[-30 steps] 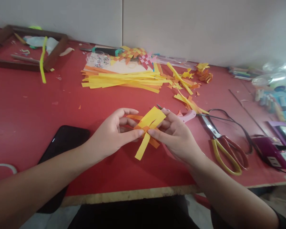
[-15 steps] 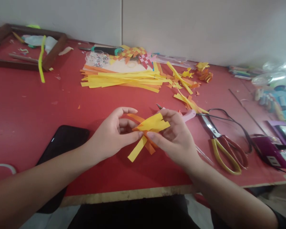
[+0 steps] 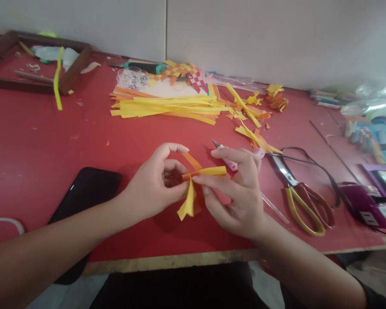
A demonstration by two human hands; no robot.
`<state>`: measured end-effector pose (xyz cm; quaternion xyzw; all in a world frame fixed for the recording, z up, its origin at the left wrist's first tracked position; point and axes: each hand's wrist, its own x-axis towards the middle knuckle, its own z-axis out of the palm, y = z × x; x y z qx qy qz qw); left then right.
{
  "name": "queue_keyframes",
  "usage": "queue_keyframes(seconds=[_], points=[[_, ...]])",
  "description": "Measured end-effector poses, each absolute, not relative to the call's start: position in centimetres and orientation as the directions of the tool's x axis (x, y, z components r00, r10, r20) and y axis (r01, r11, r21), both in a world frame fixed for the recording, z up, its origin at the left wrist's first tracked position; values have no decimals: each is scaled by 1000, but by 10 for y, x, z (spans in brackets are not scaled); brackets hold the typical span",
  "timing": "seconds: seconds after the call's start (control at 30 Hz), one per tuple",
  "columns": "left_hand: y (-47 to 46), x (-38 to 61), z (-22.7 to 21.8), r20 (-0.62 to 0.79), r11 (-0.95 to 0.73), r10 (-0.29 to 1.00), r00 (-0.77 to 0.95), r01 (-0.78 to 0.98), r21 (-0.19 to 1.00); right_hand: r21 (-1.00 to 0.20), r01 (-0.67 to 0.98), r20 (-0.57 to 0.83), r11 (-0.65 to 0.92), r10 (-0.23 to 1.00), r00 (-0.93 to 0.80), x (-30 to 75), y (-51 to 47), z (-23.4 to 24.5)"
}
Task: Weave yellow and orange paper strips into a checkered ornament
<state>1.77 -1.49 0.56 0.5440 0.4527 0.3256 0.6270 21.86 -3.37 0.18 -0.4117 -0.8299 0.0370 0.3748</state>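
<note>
Above the front part of the red table, a small piece of folded, interlaced yellow and orange paper strips (image 3: 209, 171) is between my hands. My left hand (image 3: 159, 182) pinches its left side, thumb in front and the other fingers curled behind. My right hand (image 3: 239, 193) has one fingertip pressed on the crossing and its thumb just below, with another finger raised apart. Yellow ends hang below the crossing, and an orange end points up and back. Partly hidden behind my right hand lies a pink-handled tool (image 3: 227, 159) with a dark pointed tip.
Red-and-yellow-handled scissors (image 3: 297, 189) lie to the right. A black phone (image 3: 86, 189) lies by my left forearm. Behind are yellow and orange strips (image 3: 167, 106), woven paper fish (image 3: 197, 80) and a brown frame (image 3: 22, 88). A purple object (image 3: 363, 204) stands far right.
My right hand has shifted its grip, one finger now on the crossing and another lifted. The yellow strips have turned: one end lies narrow to the right, others hang folded downward.
</note>
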Motion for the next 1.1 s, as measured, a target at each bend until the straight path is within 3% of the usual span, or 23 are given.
queue_keyframes(seconds=[0.23,0.63,0.9,1.0,1.1], points=[[-19,16,2,-208,164,882,423,139,977,-414,672,565,614,752,-340,218,-27,-1],[-19,17,5,-159,81,860,485,178,981,-564,650,378,508,860,-343,221,-26,1],[-14,15,8,-277,169,868,413,279,945,-656,606,334,450,893,-301,224,-20,2],[-10,14,9,-308,213,877,369,276,937,-696,588,402,413,902,-157,239,-10,9],[-7,12,8,-323,239,886,333,269,933,-661,676,504,327,861,76,271,2,21]])
